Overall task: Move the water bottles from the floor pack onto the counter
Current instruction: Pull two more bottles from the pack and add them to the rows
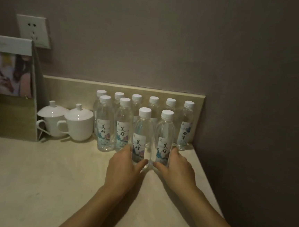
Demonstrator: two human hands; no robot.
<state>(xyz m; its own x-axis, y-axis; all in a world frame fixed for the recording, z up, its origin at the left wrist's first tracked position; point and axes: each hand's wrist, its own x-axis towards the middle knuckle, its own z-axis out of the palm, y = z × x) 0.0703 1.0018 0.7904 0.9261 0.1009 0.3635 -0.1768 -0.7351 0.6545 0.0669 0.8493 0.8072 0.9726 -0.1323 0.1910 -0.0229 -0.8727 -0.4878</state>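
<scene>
Two clear water bottles with white caps stand upright side by side on the beige counter [49, 177]. My left hand [122, 167] grips the base of the left bottle [141, 130]. My right hand [178, 168] grips the base of the right bottle [164, 132]. Behind them, several more bottles [106, 126] stand in two rows against the low backsplash; one bottle [186, 127] stands at the far right end. The floor pack is out of view.
Two white lidded cups [80, 123] sit left of the bottles. A standing display card [10, 86] is at the far left, a wall socket [34, 30] above it. A dark wall [252, 122] borders the counter on the right.
</scene>
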